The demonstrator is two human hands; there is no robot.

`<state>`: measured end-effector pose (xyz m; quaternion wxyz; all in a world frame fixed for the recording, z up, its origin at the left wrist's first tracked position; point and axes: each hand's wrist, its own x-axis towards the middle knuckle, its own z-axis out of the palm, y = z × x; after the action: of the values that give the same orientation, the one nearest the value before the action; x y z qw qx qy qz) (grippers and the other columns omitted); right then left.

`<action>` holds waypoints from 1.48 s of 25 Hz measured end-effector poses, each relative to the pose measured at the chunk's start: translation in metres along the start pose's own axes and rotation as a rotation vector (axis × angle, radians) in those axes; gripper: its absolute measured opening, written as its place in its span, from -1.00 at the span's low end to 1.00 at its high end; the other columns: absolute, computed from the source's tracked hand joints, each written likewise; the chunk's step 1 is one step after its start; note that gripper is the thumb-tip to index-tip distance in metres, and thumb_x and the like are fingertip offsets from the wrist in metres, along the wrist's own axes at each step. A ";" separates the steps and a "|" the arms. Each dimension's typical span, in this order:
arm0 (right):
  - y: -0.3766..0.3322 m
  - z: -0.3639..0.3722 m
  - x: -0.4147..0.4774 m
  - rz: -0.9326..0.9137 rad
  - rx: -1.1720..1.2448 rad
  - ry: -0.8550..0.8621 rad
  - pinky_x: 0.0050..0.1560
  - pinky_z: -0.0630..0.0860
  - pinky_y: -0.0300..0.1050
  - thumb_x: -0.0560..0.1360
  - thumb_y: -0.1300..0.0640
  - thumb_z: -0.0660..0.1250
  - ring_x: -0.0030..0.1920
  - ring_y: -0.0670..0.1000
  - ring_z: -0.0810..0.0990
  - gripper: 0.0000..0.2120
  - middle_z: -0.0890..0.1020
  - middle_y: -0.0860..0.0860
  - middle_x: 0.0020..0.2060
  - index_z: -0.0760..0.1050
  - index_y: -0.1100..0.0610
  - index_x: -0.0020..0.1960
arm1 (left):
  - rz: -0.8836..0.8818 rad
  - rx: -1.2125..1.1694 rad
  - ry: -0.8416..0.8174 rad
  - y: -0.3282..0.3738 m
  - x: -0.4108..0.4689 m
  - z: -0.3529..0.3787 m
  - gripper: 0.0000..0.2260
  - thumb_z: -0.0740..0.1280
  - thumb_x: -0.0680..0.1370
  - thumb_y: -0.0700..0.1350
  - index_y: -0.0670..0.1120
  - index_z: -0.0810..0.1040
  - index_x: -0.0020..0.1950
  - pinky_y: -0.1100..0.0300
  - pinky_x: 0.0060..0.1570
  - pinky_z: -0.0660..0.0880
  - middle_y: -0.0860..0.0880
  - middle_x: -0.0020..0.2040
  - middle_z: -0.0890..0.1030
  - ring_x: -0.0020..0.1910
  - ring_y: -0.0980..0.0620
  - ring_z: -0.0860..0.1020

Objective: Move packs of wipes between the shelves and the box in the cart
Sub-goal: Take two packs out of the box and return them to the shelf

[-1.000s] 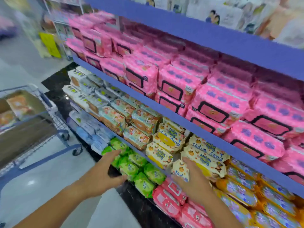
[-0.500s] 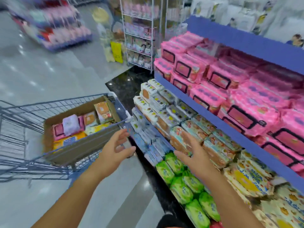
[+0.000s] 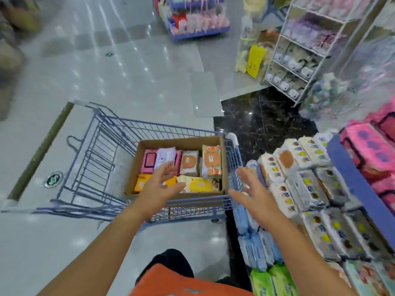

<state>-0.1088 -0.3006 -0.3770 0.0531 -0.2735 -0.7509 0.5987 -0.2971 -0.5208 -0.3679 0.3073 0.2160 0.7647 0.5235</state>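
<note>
A cardboard box [image 3: 132, 178] sits in a blue wire cart [image 3: 100, 150]. Inside lie several wipe packs: a pink one [image 3: 148, 161], a lilac one [image 3: 165, 155], orange-and-white ones [image 3: 211, 164] and yellow ones [image 3: 198, 184]. My left hand [image 3: 160, 184] hovers open over the box's near side, fingers spread, holding nothing. My right hand [image 3: 251, 192] is open too, beside the cart's right rim, empty. To the right, shelves carry white packs [image 3: 299, 180], blue packs [image 3: 254, 246], green packs [image 3: 273, 280] and pink packs [image 3: 372, 150].
A white wire rack [image 3: 299, 60] with small goods stands at the back right, with a yellow price sign [image 3: 255, 60] beside it. Another display [image 3: 196, 18] stands far back on the pale tiled floor. A dark marble strip [image 3: 260, 124] runs along the shelf base.
My view has swung left from the shelves to the cart. Both empty hands moved from in front of the shelf packs towards the box.
</note>
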 end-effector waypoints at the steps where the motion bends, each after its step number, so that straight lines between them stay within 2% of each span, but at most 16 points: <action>1: 0.000 0.006 0.020 0.022 -0.002 -0.019 0.52 0.29 0.05 0.47 -0.15 0.41 0.51 -0.13 0.25 -0.36 0.30 -0.22 0.51 0.17 -0.32 0.44 | -0.034 -0.006 0.015 -0.004 0.015 -0.011 -0.15 0.47 0.24 0.29 0.15 0.34 0.50 -0.02 0.35 0.47 0.11 0.41 0.48 0.41 0.09 0.45; 5: 0.018 0.043 0.100 0.106 -0.011 -0.056 0.51 0.31 0.14 0.53 -0.05 0.44 0.50 -0.15 0.26 -0.35 0.31 -0.23 0.49 0.16 -0.29 0.48 | -0.124 -0.004 0.013 -0.035 0.089 -0.060 -0.19 0.47 0.23 0.29 0.18 0.33 0.45 0.04 0.29 0.48 0.08 0.42 0.46 0.41 0.05 0.45; 8: 0.028 0.081 0.150 0.217 -0.009 -0.056 0.51 0.30 0.12 0.56 0.07 0.43 0.50 -0.11 0.26 -0.33 0.32 -0.14 0.51 0.17 -0.16 0.55 | -0.215 0.002 0.033 -0.067 0.143 -0.097 -0.02 0.47 0.16 0.28 0.04 0.30 0.55 0.21 0.13 0.49 0.04 0.38 0.46 0.36 0.05 0.46; 10: 0.034 0.106 0.178 0.296 0.003 -0.050 0.49 0.31 0.07 0.56 0.05 0.44 0.54 -0.06 0.26 -0.31 0.31 -0.13 0.53 0.18 -0.11 0.57 | -0.287 0.025 -0.005 -0.088 0.174 -0.115 0.04 0.50 0.16 0.26 -0.01 0.26 0.59 0.20 0.09 0.48 0.01 0.35 0.45 0.33 0.05 0.46; 15: 0.051 0.156 0.230 0.474 0.047 -0.085 0.51 0.29 0.15 0.58 0.01 0.41 0.54 -0.02 0.25 -0.33 0.28 -0.13 0.54 0.16 -0.12 0.58 | -0.482 0.177 -0.063 -0.155 0.249 -0.132 -0.23 0.50 0.50 0.09 -0.04 0.22 0.61 -0.01 0.27 0.48 -0.06 0.47 0.45 0.33 -0.01 0.48; 18: 0.063 0.158 0.261 0.540 0.027 0.093 0.50 0.32 0.10 0.58 -0.01 0.40 0.52 -0.01 0.29 -0.33 0.29 -0.09 0.54 0.17 -0.05 0.59 | -0.558 0.213 -0.093 -0.186 0.289 -0.117 -0.30 0.44 0.58 0.04 -0.10 0.20 0.62 0.04 0.21 0.45 -0.11 0.49 0.42 0.33 -0.07 0.47; 19: 0.068 0.152 0.269 0.574 0.014 0.213 0.42 0.41 0.05 0.57 -0.02 0.40 0.43 -0.02 0.40 -0.37 0.37 -0.06 0.47 0.24 -0.01 0.56 | -0.587 0.198 -0.097 -0.195 0.299 -0.111 -0.30 0.43 0.59 0.03 -0.12 0.18 0.62 0.05 0.19 0.43 -0.10 0.48 0.42 0.31 -0.07 0.47; 21: 0.080 0.139 0.280 0.736 0.009 0.436 0.06 0.56 -0.06 0.56 -0.06 0.39 0.03 -0.06 0.58 -0.56 0.57 -0.01 0.14 0.45 0.14 0.34 | -0.638 0.175 -0.124 -0.215 0.319 -0.100 -0.28 0.44 0.57 0.07 -0.13 0.20 0.61 0.03 0.14 0.44 -0.04 0.36 0.43 0.22 -0.04 0.48; 22: 0.089 0.135 0.283 0.852 0.057 0.512 -0.01 0.56 -0.06 0.52 -0.12 0.41 -0.12 -0.03 0.58 -0.56 0.61 0.00 -0.02 0.51 0.18 0.22 | -0.665 0.170 -0.119 -0.222 0.325 -0.095 -0.31 0.46 0.54 0.12 -0.14 0.30 0.54 0.00 0.13 0.49 -0.03 0.36 0.48 0.18 -0.05 0.52; 23: 0.100 0.131 0.286 0.976 0.170 0.551 0.03 0.58 -0.01 0.46 -0.20 0.44 -0.15 0.02 0.57 -0.51 0.61 0.01 -0.09 0.54 0.17 0.16 | -0.708 0.146 -0.098 -0.231 0.332 -0.088 -0.35 0.48 0.51 0.14 -0.14 0.39 0.47 -0.03 0.11 0.52 -0.06 0.34 0.54 0.14 -0.08 0.56; 25: 0.118 0.131 0.290 1.107 0.533 0.565 0.13 0.55 -0.01 0.41 -0.27 0.49 -0.10 0.06 0.53 -0.40 0.52 0.03 -0.04 0.51 0.13 0.23 | -0.783 0.096 -0.033 -0.240 0.343 -0.077 -0.46 0.51 0.51 0.08 -0.21 0.47 0.33 -0.04 0.03 0.49 -0.16 0.21 0.60 0.02 -0.12 0.58; 27: 0.136 0.135 0.293 1.093 0.810 0.574 0.33 0.48 0.00 0.48 -0.20 0.46 0.13 0.11 0.54 -0.39 0.50 0.08 0.07 0.47 0.12 0.39 | -0.842 0.058 -0.010 -0.250 0.349 -0.070 -0.49 0.54 0.49 0.06 -0.23 0.47 0.24 -0.04 0.01 0.47 -0.18 0.12 0.57 -0.04 -0.13 0.56; 29: 0.148 0.138 0.298 1.037 0.966 0.588 0.46 0.40 0.11 0.51 -0.15 0.42 0.35 0.18 0.50 -0.49 0.54 0.20 0.25 0.52 0.08 0.36 | -0.901 -0.004 -0.053 -0.259 0.354 -0.068 -0.41 0.58 0.42 0.10 -0.29 0.49 0.21 -0.05 0.11 0.55 -0.17 0.11 0.62 0.03 -0.18 0.61; 31: 0.155 0.139 0.301 0.978 1.110 0.599 0.39 0.44 0.15 0.46 -0.11 0.46 0.41 0.20 0.47 -0.55 0.48 0.27 0.40 0.57 0.06 0.28 | -0.918 -0.047 -0.078 -0.265 0.356 -0.069 -0.39 0.61 0.38 0.11 -0.29 0.56 0.21 -0.10 0.17 0.60 -0.19 0.06 0.71 0.02 -0.20 0.68; 33: 0.159 0.140 0.302 0.963 1.177 0.607 0.26 0.51 0.12 0.47 -0.07 0.48 0.42 0.22 0.46 -0.62 0.42 0.30 0.45 0.60 0.06 0.22 | -0.907 -0.048 -0.106 -0.264 0.357 -0.071 -0.50 0.58 0.41 0.09 -0.23 0.63 0.18 -0.07 0.11 0.62 -0.19 -0.02 0.75 -0.02 -0.21 0.71; 37: 0.156 0.140 0.306 0.978 1.113 0.645 0.26 0.55 0.12 0.52 -0.06 0.46 0.30 0.20 0.55 -0.77 0.47 0.33 0.38 0.59 0.05 0.08 | -0.875 -0.008 -0.116 -0.242 0.353 -0.071 -0.57 0.52 0.48 0.13 -0.21 0.68 0.09 0.08 -0.12 0.59 -0.19 -0.10 0.76 -0.13 -0.17 0.69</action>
<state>-0.3706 -0.2561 -0.6361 0.1275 -0.6638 -0.0857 0.7320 -0.6021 -0.4249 -0.6611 0.5433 -0.1004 0.7637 0.3340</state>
